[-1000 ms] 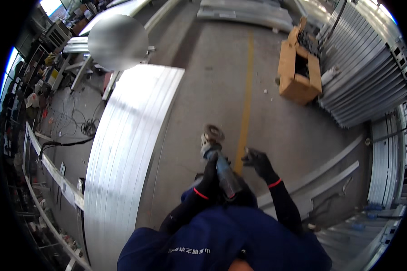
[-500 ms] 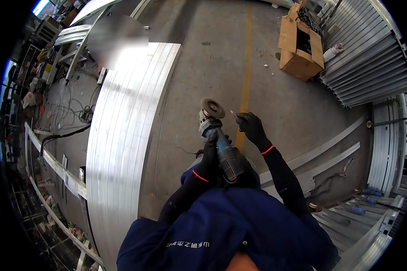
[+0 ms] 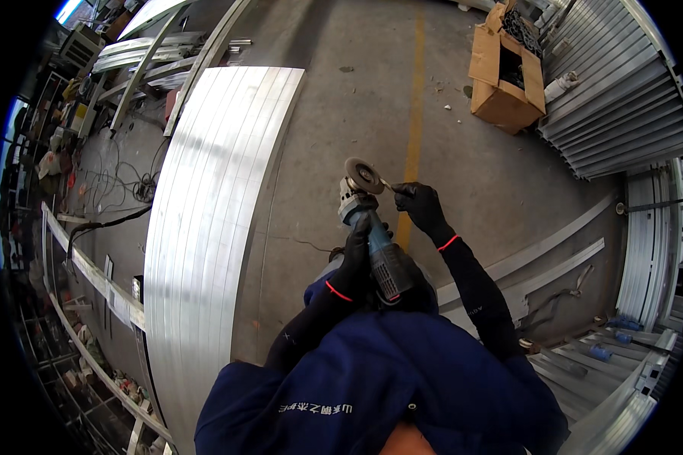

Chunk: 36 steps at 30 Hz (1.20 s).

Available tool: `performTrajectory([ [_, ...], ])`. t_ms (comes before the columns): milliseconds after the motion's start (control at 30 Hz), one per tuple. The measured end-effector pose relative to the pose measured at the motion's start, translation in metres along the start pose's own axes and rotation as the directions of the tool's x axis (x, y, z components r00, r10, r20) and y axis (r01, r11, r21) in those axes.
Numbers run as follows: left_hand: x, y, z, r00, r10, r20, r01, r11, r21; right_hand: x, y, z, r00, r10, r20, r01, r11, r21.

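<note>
pale metal panels [image 3: 212,197] lie left of the grip. the left hand [image 3: 354,254] is wrapped round an angle grinder [image 3: 391,273], probably to steady its disc [image 3: 364,175] just ahead. right of that, the right hand [image 3: 421,205] pinches a thin piece [image 3: 387,186] beside the disc; its held end is hidden, contact unclear.
</note>
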State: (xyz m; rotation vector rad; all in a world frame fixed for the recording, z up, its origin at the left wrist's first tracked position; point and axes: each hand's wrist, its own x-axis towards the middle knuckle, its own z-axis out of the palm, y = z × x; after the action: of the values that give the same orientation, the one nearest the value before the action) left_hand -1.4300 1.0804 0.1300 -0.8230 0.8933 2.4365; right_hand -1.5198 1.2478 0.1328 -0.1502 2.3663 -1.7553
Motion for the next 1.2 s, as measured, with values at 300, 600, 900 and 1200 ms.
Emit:
performTrajectory([
  [300, -0.006, 0.001, 0.006, 0.999, 0.031, -0.015, -0.030, 0.998, 0.048, -0.001, -0.008, -0.006, 0.998, -0.067, -0.004, 0.065, 0.986, -0.154],
  [600, -0.002, -0.001, 0.002, 1.000, 0.017, -0.004, -0.016, 0.998, 0.058, 0.002, -0.015, -0.008, 0.993, 0.060, 0.099, -0.059, 0.998, -0.008],
  [900, -0.001, -0.004, 0.001, 1.000, 0.006, -0.006, -0.006, 0.998, 0.063, 0.004, -0.010, -0.006, 0.979, -0.204, -0.017, 0.190, 0.939, -0.286],
  [1200, -0.002, -0.005, 0.000, 1.000, 0.006, -0.018, -0.005, 0.998, 0.061, -0.002, -0.017, -0.008, 0.995, -0.083, 0.050, 0.090, 0.983, -0.162],
])
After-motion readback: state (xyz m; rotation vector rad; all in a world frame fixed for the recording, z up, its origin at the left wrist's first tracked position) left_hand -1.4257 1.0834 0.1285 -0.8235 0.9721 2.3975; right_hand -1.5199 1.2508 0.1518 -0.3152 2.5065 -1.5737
